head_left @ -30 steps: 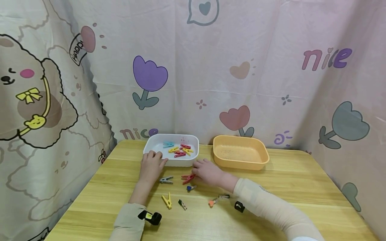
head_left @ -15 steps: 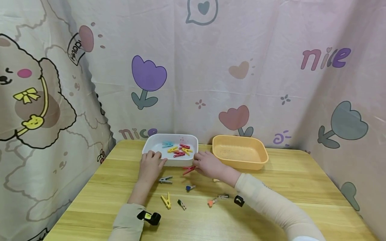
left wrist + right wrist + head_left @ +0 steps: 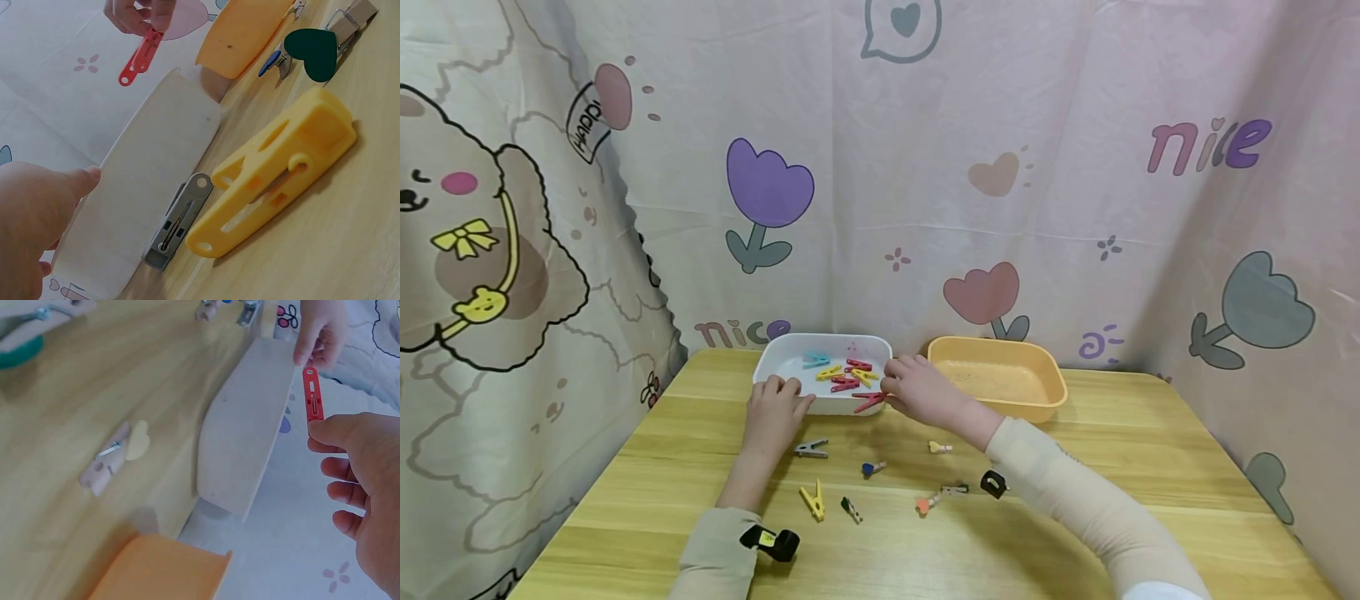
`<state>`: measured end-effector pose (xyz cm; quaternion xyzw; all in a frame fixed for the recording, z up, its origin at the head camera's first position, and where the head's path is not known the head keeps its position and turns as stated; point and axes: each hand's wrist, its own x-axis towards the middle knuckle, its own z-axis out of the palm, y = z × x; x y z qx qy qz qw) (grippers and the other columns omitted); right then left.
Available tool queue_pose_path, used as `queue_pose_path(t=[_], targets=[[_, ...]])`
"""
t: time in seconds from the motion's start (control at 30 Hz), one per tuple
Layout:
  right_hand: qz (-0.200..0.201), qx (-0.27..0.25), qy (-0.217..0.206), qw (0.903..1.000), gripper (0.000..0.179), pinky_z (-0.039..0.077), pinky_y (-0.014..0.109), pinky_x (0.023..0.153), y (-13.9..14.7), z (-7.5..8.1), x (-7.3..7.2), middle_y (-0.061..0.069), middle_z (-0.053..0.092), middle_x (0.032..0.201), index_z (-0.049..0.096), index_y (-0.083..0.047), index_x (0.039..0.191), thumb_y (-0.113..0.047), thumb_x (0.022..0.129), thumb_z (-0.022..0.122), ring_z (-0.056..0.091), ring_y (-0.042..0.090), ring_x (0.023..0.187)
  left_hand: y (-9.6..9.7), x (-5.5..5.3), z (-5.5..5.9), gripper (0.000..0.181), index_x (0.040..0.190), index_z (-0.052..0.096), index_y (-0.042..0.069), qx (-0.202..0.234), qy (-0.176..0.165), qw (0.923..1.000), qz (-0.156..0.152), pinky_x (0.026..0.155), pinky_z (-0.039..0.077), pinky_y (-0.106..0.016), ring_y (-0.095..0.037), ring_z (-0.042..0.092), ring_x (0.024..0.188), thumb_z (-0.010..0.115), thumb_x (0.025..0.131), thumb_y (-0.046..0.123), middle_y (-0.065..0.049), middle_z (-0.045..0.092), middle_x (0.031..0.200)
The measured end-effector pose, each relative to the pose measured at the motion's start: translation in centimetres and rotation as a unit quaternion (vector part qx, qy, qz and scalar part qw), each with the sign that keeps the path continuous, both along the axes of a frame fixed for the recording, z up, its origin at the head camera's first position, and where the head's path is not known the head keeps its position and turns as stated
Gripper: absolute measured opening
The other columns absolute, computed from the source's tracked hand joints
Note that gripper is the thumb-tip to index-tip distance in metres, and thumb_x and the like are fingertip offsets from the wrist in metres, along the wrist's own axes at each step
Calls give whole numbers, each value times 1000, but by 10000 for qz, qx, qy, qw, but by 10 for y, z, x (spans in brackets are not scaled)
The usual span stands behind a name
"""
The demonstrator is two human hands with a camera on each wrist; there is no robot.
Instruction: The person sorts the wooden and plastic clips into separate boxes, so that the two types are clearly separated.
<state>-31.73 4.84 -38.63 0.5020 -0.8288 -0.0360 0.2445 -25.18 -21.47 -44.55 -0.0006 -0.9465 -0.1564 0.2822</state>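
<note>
My right hand (image 3: 921, 390) pinches one end of a red clothespin (image 3: 869, 402) between thumb and fingertips. In the head view it overlaps the near right rim of the white plastic basin (image 3: 782, 406); the right wrist view has the clothespin (image 3: 314, 394) raised above the rim. My left hand (image 3: 774, 415) grips the basin's near left rim, its thumb (image 3: 84, 181) against the wall and the other fingers mostly hidden behind it. Inside the basin lie several red, yellow and blue clothespins (image 3: 846, 383). A grey clothespin (image 3: 178, 222) and a yellow clothespin (image 3: 275, 181) lie in front of it.
An orange basin (image 3: 1051, 392) stands to the right of the white one. Small wooden pegs with blue (image 3: 869, 469), cream (image 3: 937, 447), orange (image 3: 923, 506) and green (image 3: 851, 507) decorations are scattered over the wooden table (image 3: 1060, 533). A patterned curtain hangs behind.
My right hand has lifted the red clothespin from the table up to the white basin's near rim. A cream-decorated peg has come into view. My left hand stays on the rim.
</note>
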Motion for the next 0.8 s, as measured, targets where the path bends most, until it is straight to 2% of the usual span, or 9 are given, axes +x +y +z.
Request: queue_pose_path(t=[0.4, 0.67, 0.8], targets=[[-24, -109, -158, 9998, 14, 42, 33, 78, -8, 17, -7, 0, 60, 102, 70, -18, 100, -28, 90, 69, 53, 19, 95, 0, 0, 0, 28, 99, 64, 7, -31, -41, 10000, 22, 85, 43, -47, -35, 51, 96, 68, 91, 34, -15, 56, 98], [-212, -183, -335, 9990, 16, 43, 33, 83, -19, 17, -19, 0, 60, 105, 71, -19, 103, -30, 93, 65, 52, 18, 100, 0, -1, -1, 29, 100, 64, 7, -34, 5, 10000, 46, 84, 43, -48, -35, 51, 96, 69, 90, 35, -15, 56, 98], [-182, -381, -471, 9980, 14, 43, 33, 81, -26, 15, -22, 1, 61, 103, 71, -18, 102, -28, 92, 67, 53, 18, 97, 0, 0, -1, 29, 101, 64, 7, 48, -41, 10000, 36, 85, 42, -49, -36, 50, 97, 68, 91, 35, -15, 56, 99]])
